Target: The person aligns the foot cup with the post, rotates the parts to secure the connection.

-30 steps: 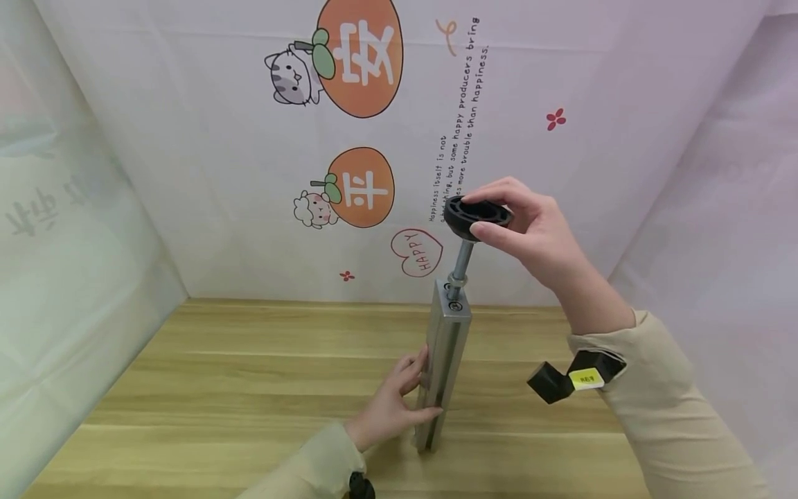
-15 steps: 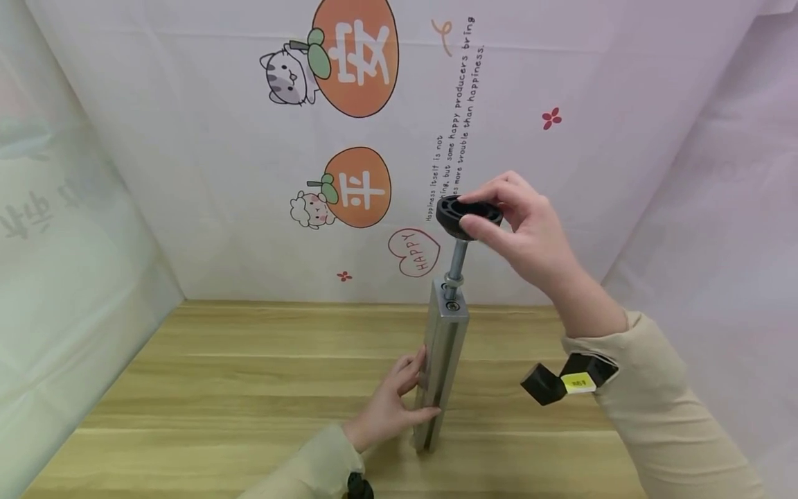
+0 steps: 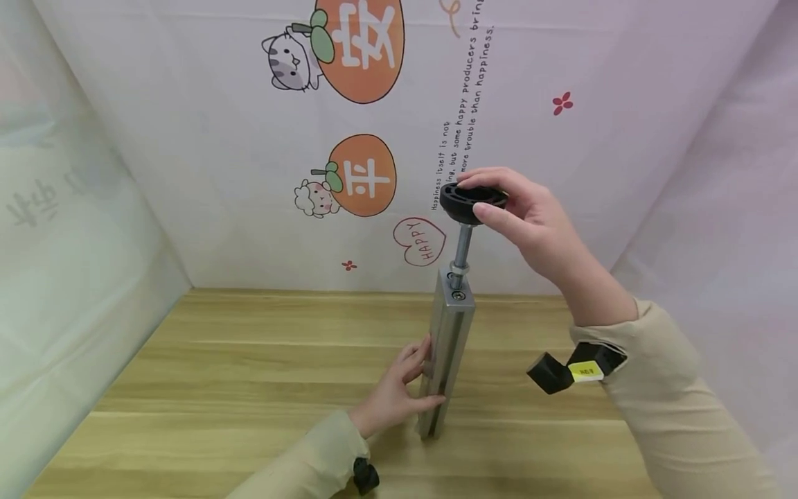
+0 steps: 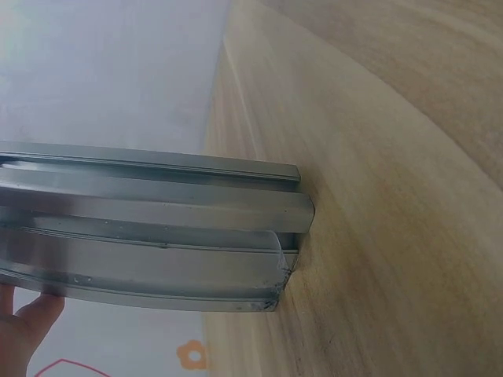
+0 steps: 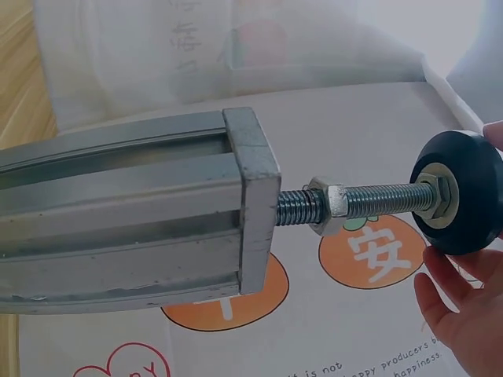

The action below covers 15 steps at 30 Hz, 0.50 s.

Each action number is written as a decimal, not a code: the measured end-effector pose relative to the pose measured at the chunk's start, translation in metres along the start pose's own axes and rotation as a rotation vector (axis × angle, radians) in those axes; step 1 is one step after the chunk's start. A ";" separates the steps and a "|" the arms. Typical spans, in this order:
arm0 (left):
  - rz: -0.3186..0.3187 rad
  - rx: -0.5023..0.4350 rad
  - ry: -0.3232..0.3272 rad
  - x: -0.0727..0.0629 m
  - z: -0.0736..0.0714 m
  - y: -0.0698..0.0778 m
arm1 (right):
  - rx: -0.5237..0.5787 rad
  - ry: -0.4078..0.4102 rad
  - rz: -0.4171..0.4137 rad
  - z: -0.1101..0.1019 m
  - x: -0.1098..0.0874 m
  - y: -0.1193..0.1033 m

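Observation:
An upright silver aluminium profile (image 3: 447,353) stands on end on the wooden table, slotted along its sides. My left hand (image 3: 393,398) holds its lower half, thumb across one face and fingers along the left side. From the end plate (image 5: 255,200) on top rises a threaded rod (image 5: 385,201) with a hex nut (image 5: 328,206) partway along it. At the rod's upper end sits a round black levelling foot (image 3: 464,206), its hollow underside facing up. My right hand (image 3: 530,215) grips this foot by the rim between thumb and fingers.
The wooden tabletop (image 3: 262,374) runs back to a white printed cloth (image 3: 237,229) with orange fruit drawings. Pale cloth side walls (image 3: 75,208) rise at left and right. A black wrist mount (image 3: 551,373) sticks out from my right sleeve.
The head view has tilted slightly. The levelling foot leans less than a second ago, and my right hand has shifted a little with it. My left hand keeps its hold on the profile.

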<state>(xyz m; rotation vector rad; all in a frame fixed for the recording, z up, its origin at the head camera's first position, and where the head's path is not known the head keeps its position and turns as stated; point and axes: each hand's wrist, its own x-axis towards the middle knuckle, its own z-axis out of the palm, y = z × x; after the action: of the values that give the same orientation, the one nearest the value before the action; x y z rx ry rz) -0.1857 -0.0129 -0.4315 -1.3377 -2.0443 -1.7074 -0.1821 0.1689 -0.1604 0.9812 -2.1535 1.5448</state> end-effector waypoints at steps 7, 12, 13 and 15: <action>-0.012 -0.033 0.000 0.000 0.000 0.001 | -0.004 0.003 -0.034 -0.003 0.003 0.003; 0.000 -0.025 0.003 0.001 0.000 0.002 | 0.081 -0.030 -0.098 -0.005 0.006 0.002; 0.001 -0.029 0.004 0.001 0.000 0.001 | 0.103 -0.041 -0.110 -0.006 0.007 0.002; 0.000 -0.041 0.005 0.000 0.001 0.001 | 0.125 -0.055 -0.135 -0.007 0.009 0.002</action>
<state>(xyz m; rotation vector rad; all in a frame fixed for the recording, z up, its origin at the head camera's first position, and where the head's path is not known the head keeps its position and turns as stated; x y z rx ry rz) -0.1852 -0.0121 -0.4312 -1.3438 -2.0180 -1.7597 -0.1909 0.1722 -0.1537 1.1969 -2.0004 1.6209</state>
